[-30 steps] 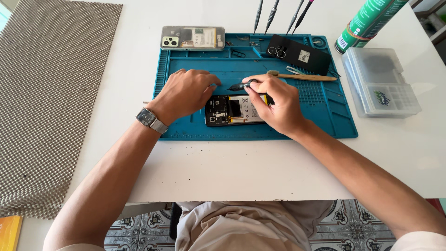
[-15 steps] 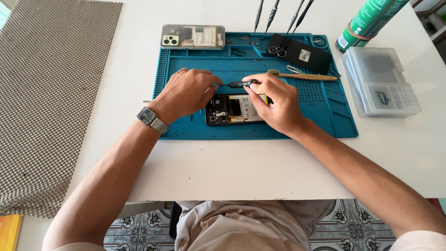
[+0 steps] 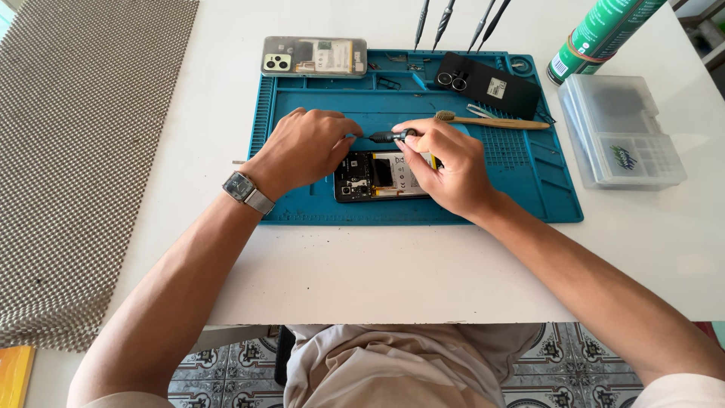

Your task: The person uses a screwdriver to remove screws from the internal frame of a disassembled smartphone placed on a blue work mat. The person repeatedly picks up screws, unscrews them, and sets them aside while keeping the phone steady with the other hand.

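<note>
- Head view: we are gripping a small black screwdriver between the fingers of our right hand, with our left hand pinching near its tip; both hands are closing on that one tool.
- We are working just above an opened phone, which is lying on the blue mat between our hands, its insides facing up.
- We are judging that the tip could slip and scratch the exposed board or poke the battery, since our fingers are hiding where it is pointing.
- A loosened screw, too small to see here, could be rolling off the mat onto the white table.
- Our right wrist is hovering near the brush, which could get knocked onto the phone.
- The clear plastic box is sitting shut, well apart on the right; we are seeing compartments, but cannot tell what is in them.
- The mat's top trays are holding small dark bits, a phone back cover and a black part.
- The green can is standing tilted in view, just beyond the box.
</note>
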